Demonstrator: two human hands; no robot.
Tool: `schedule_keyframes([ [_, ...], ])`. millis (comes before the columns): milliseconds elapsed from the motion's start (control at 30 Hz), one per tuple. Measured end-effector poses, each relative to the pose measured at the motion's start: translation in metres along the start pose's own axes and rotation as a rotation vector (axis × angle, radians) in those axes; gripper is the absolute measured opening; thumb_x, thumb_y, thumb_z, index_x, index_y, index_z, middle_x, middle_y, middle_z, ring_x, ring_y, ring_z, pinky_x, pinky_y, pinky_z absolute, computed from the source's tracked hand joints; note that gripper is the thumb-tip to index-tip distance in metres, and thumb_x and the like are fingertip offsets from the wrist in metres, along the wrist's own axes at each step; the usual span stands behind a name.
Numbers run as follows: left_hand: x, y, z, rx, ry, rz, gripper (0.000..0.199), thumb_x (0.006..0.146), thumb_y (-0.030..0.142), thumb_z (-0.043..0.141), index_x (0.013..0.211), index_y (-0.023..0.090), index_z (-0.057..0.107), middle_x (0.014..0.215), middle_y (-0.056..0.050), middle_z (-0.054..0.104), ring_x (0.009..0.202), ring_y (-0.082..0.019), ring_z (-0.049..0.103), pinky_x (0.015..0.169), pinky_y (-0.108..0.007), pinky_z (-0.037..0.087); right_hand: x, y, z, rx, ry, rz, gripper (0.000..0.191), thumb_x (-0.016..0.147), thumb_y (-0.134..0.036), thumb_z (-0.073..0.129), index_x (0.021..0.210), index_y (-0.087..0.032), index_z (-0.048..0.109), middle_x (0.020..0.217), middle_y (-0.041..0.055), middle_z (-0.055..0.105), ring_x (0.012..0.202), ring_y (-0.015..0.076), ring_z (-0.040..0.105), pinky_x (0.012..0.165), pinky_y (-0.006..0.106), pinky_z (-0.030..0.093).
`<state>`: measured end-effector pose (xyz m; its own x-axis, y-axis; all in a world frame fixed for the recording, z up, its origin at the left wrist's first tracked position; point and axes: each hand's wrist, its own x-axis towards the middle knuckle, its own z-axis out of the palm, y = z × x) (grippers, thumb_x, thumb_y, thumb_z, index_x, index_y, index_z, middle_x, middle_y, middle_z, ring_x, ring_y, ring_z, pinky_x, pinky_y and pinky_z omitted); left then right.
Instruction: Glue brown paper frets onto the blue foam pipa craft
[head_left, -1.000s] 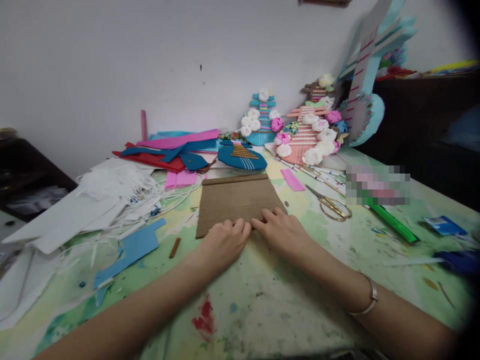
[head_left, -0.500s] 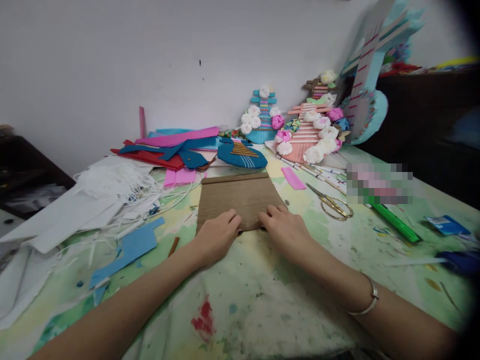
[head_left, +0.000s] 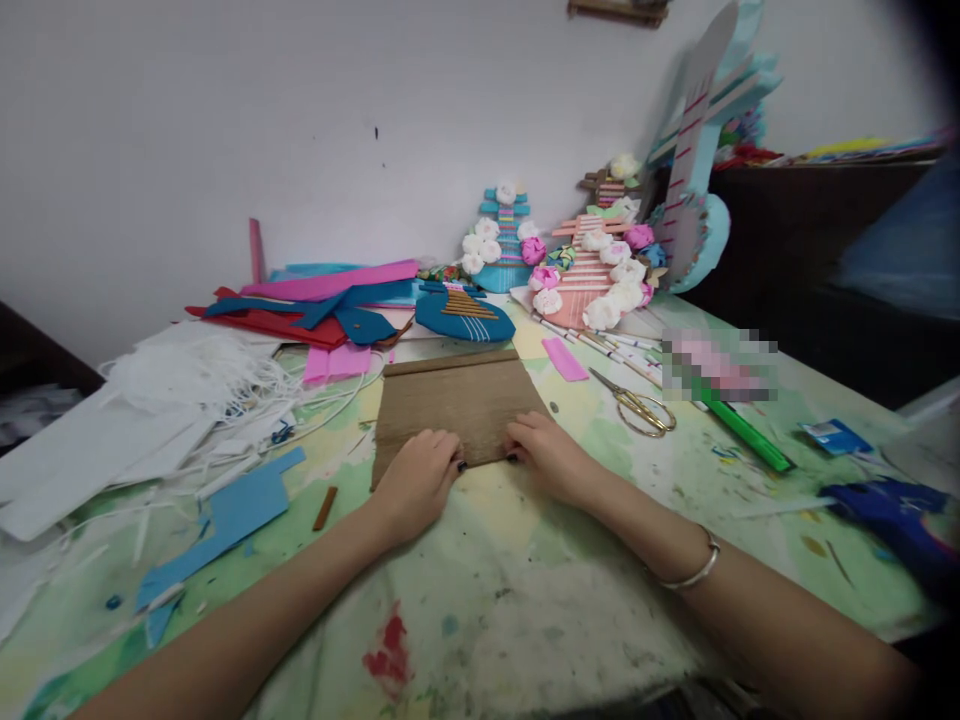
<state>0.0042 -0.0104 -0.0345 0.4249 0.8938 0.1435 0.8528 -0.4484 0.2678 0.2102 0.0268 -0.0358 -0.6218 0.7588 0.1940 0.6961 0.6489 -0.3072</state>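
A brown sheet of paper (head_left: 457, 400) lies flat on the table, with a raised fold or strip along its far edge. My left hand (head_left: 424, 480) rests on its near left part, fingers bent and pressed together at the near edge. Opposite it, my right hand (head_left: 551, 455) has its fingers curled on the near right edge. Both hands grip or pinch this edge, a short gap apart. A silver bangle (head_left: 697, 568) circles my right wrist.
Gold scissors (head_left: 641, 408) and a green cutter (head_left: 750, 432) lie to the right, beyond them a blue glue gun (head_left: 892, 515). White scraps (head_left: 187, 385) and blue paper (head_left: 251, 500) cover the left. Flower-decorated instruments (head_left: 592, 275) stand at the back.
The view has shifted to the right, so the things on the table appear further left. Both hands remain at the near edge of the brown sheet.
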Motion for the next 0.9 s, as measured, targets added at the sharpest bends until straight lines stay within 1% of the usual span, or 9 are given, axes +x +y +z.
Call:
schedule_keyframes([
  [100, 0.001, -0.002, 0.000, -0.094, 0.025, -0.048, 0.005, 0.085, 0.016, 0.041, 0.084, 0.018, 0.046, 0.081, -0.005, 0.055, 0.078, -0.020, 0.048, 0.070, -0.032, 0.037, 0.000, 0.001, 0.000, 0.012, 0.003, 0.004, 0.019, 0.075, 0.002, 0.045, 0.078, -0.014, 0.056, 0.084, 0.0077, 0.055, 0.083, 0.0185, 0.047, 0.072, 0.027, 0.034],
  [233, 0.002, -0.002, -0.002, -0.109, 0.007, -0.026, 0.009, 0.082, 0.014, 0.040, 0.077, 0.019, 0.046, 0.078, -0.004, 0.055, 0.078, -0.020, 0.048, 0.070, -0.032, 0.036, 0.001, 0.000, 0.000, -0.003, -0.006, -0.003, 0.024, 0.069, 0.004, 0.044, 0.079, -0.014, 0.056, 0.083, 0.0075, 0.055, 0.083, 0.0196, 0.046, 0.071, 0.028, 0.033],
  [467, 0.002, -0.002, -0.008, -0.154, 0.004, -0.055, 0.008, 0.078, 0.012, 0.043, 0.080, 0.020, 0.046, 0.077, -0.003, 0.056, 0.076, -0.020, 0.050, 0.069, -0.032, 0.036, 0.004, 0.008, -0.004, 0.041, -0.038, 0.007, 0.021, 0.072, 0.001, 0.047, 0.079, -0.016, 0.057, 0.079, 0.0043, 0.060, 0.079, 0.0169, 0.051, 0.068, 0.025, 0.033],
  [533, 0.001, -0.003, -0.009, -0.136, 0.018, -0.067, 0.008, 0.077, 0.012, 0.044, 0.078, 0.019, 0.046, 0.078, -0.003, 0.055, 0.075, -0.019, 0.050, 0.068, -0.031, 0.036, 0.004, 0.007, -0.008, 0.061, -0.040, 0.033, 0.021, 0.073, 0.001, 0.048, 0.079, -0.017, 0.058, 0.079, 0.0029, 0.063, 0.079, 0.0154, 0.054, 0.066, 0.024, 0.033],
  [633, 0.001, -0.004, -0.012, -0.138, 0.033, -0.072, 0.007, 0.077, 0.012, 0.046, 0.075, 0.019, 0.047, 0.083, -0.004, 0.055, 0.078, -0.019, 0.051, 0.068, -0.030, 0.036, 0.005, 0.006, -0.011, 0.080, -0.029, 0.110, 0.018, 0.074, -0.001, 0.052, 0.081, -0.017, 0.058, 0.078, 0.0019, 0.065, 0.073, 0.0140, 0.056, 0.063, 0.023, 0.032],
  [767, 0.002, -0.009, -0.019, -0.165, -0.032, -0.122, 0.008, 0.075, 0.011, 0.049, 0.073, 0.018, 0.050, 0.078, -0.003, 0.058, 0.075, -0.018, 0.053, 0.066, -0.028, 0.036, 0.006, 0.008, -0.012, 0.082, 0.004, 0.225, 0.009, 0.073, -0.009, 0.061, 0.075, -0.017, 0.059, 0.074, 0.0025, 0.065, 0.069, 0.0157, 0.056, 0.059, 0.024, 0.030],
  [833, 0.002, -0.012, -0.022, -0.167, -0.057, -0.151, 0.008, 0.074, 0.011, 0.051, 0.071, 0.018, 0.051, 0.075, -0.002, 0.059, 0.073, -0.017, 0.053, 0.064, -0.027, 0.035, 0.007, 0.008, -0.013, 0.089, 0.015, 0.235, 0.009, 0.072, -0.010, 0.063, 0.070, -0.018, 0.059, 0.072, 0.0020, 0.064, 0.070, 0.0162, 0.055, 0.059, 0.024, 0.030],
  [900, 0.000, -0.014, -0.025, -0.153, -0.073, -0.184, 0.008, 0.073, 0.011, 0.053, 0.070, 0.018, 0.052, 0.074, -0.002, 0.061, 0.072, -0.016, 0.054, 0.062, -0.026, 0.034, 0.007, 0.007, -0.013, 0.106, 0.020, 0.208, 0.013, 0.071, -0.006, 0.062, 0.068, -0.018, 0.058, 0.070, 0.0011, 0.063, 0.069, 0.0154, 0.054, 0.060, 0.024, 0.032],
])
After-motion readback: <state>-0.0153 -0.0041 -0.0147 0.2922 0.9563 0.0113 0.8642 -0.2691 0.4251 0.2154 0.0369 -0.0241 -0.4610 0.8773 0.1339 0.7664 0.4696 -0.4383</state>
